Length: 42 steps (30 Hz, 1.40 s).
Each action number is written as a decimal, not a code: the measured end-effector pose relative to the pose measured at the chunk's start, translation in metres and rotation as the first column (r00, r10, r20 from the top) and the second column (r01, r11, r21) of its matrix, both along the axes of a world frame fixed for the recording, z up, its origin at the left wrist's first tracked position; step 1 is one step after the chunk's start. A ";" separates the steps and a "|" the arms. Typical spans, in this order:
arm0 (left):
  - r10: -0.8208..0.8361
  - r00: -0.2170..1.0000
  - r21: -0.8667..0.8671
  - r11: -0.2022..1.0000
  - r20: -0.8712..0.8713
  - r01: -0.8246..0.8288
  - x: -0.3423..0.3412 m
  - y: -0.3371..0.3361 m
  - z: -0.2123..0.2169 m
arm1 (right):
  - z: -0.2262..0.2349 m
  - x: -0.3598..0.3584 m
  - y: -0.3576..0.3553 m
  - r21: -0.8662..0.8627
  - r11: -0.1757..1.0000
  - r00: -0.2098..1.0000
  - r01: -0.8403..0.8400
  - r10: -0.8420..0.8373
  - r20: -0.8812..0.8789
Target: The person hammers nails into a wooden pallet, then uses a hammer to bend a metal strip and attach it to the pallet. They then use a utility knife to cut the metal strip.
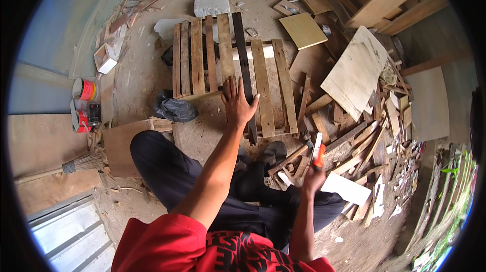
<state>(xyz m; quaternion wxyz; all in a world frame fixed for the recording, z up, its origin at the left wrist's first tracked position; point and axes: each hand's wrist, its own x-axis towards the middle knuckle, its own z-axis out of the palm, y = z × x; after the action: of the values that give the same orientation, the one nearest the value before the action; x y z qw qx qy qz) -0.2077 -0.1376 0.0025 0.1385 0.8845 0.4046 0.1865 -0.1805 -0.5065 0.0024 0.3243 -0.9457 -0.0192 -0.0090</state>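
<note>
A wooden pallet (pixel 202 54) of several slats lies on the dirt floor in front of me. My left hand (pixel 237 102) rests flat, fingers spread, on a dark slat (pixel 244 64) near the pallet's front edge. My right hand (pixel 313 176) is closed around the orange-and-white handle of a hammer (pixel 317 150), held upright beside my right knee, over a pile of wood scraps. My legs in dark trousers are folded under me.
Offcuts and boards (pixel 354 69) are piled to the right. A black plastic bag (pixel 174 110) lies left of the pallet. Tins (pixel 83 90) and a small white box (pixel 105 58) stand at the far left, a broom (pixel 76 163) below them. A concrete block (pixel 211 5) lies beyond the pallet.
</note>
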 end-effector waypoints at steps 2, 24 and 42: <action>0.010 0.999 0.007 1.000 -0.033 -0.010 -0.004 0.000 0.000 | 0.031 0.017 -0.029 0.305 0.950 0.996 0.071 -0.053 -0.065; -0.074 0.990 -0.126 0.990 -0.119 0.059 0.006 0.007 0.019 | 0.087 0.385 0.321 0.556 0.532 0.712 -0.639 0.682 0.166; -0.084 0.990 -0.170 0.983 -0.114 0.064 0.007 0.005 0.023 | 0.058 0.411 0.371 0.468 0.341 0.495 -0.815 0.830 0.258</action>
<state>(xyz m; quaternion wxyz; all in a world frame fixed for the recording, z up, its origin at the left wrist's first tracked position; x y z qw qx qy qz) -0.2004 -0.1329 0.0253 0.1938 0.8939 0.3932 0.0933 0.2304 -0.1356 0.0606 0.5329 -0.6747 -0.4841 0.1624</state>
